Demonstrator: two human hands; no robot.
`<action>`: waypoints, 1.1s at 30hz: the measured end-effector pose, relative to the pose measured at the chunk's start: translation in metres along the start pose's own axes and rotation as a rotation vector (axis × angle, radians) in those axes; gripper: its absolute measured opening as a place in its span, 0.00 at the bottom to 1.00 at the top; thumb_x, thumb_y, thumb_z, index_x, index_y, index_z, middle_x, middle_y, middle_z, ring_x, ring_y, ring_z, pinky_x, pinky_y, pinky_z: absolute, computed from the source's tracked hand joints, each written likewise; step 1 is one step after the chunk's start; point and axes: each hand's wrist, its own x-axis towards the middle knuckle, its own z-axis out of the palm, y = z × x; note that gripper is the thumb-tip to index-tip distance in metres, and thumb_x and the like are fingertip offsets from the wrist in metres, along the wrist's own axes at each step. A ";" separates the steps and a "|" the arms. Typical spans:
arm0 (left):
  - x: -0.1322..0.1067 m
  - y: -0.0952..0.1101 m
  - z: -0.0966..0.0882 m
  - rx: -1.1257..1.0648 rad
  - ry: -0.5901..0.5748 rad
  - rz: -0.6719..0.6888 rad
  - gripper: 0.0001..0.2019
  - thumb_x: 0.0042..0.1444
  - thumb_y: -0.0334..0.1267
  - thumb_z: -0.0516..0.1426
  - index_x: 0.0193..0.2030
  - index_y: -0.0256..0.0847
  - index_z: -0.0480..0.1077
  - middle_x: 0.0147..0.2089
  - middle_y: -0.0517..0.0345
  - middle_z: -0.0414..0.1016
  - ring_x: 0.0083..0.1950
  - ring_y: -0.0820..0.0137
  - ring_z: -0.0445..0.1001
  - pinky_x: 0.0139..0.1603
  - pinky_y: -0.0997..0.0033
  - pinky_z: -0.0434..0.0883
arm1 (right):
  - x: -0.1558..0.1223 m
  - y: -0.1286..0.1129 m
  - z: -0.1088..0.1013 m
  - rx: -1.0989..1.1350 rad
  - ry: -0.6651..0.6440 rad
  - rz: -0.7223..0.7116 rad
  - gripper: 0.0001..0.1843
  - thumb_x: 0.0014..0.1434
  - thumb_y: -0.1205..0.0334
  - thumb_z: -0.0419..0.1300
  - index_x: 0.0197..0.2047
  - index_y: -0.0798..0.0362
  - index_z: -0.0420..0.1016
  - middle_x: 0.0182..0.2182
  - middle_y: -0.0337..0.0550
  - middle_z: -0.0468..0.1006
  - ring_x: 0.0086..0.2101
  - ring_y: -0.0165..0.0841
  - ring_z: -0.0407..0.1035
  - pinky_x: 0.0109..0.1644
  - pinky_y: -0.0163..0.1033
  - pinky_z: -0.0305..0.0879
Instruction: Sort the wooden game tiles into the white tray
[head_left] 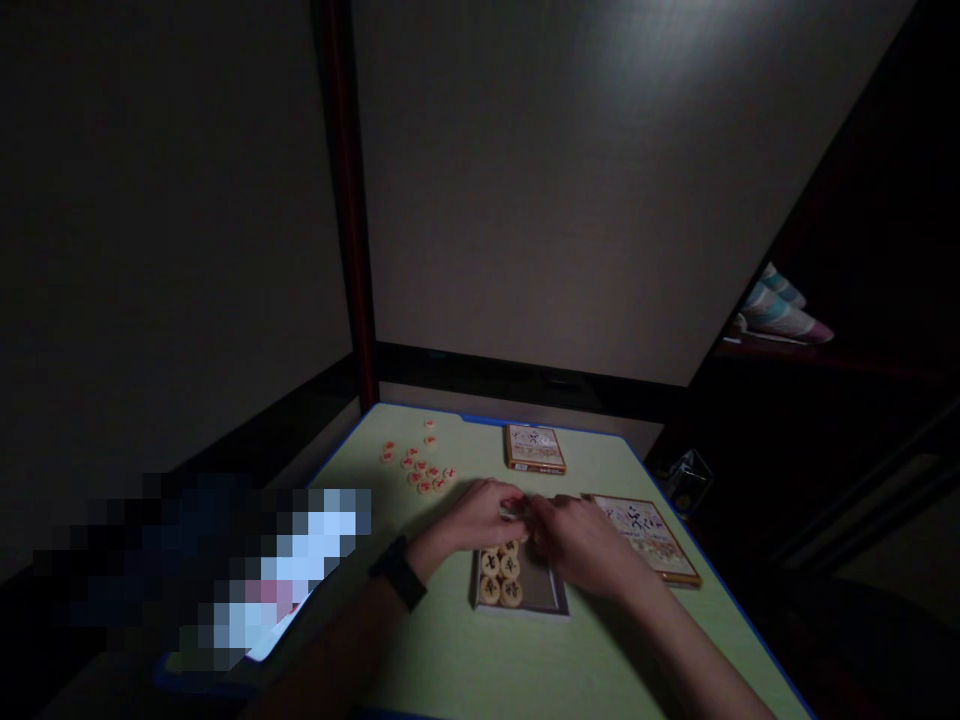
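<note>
My left hand [484, 512], with a dark watch [399, 574] on the wrist, is over the far end of an open box tray [538, 580]. Right beside it, my right hand [577, 535] meets it, and the fingertips of both are closed together. A small pale bit shows between them, too dim to name. In the tray's left part lie several round Chinese chess pieces [500, 578] with dark characters; the hands hide its far end. Several smaller pieces with red characters [420, 472] are scattered on the table, left of and beyond my left hand.
A small printed box [535, 450] lies at the back of the green table [442, 640]. To the right of my right hand is a larger printed box lid [646, 540]. A bright pixelated patch [307, 550] covers the left edge. Walls [525, 200] stand behind.
</note>
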 end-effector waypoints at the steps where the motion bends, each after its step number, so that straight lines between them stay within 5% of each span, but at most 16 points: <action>1: -0.001 0.003 0.000 0.036 -0.017 0.002 0.07 0.47 0.34 0.60 0.35 0.37 0.77 0.36 0.57 0.80 0.36 0.69 0.74 0.39 0.75 0.67 | 0.000 -0.001 0.001 -0.013 0.002 0.000 0.15 0.55 0.68 0.57 0.47 0.53 0.71 0.34 0.48 0.79 0.33 0.36 0.72 0.33 0.37 0.52; 6: -0.002 0.007 -0.002 0.149 -0.049 -0.016 0.07 0.47 0.35 0.59 0.33 0.37 0.77 0.35 0.55 0.80 0.35 0.67 0.73 0.36 0.74 0.66 | 0.000 -0.001 0.006 0.000 0.022 -0.019 0.14 0.55 0.69 0.56 0.46 0.52 0.72 0.33 0.47 0.78 0.32 0.36 0.72 0.32 0.37 0.53; 33: -0.004 0.007 -0.005 0.030 -0.058 -0.030 0.11 0.46 0.31 0.60 0.37 0.37 0.78 0.38 0.55 0.81 0.38 0.65 0.76 0.38 0.73 0.67 | 0.003 0.005 0.010 0.209 -0.003 -0.049 0.10 0.57 0.74 0.53 0.40 0.55 0.72 0.37 0.44 0.70 0.32 0.30 0.69 0.34 0.34 0.58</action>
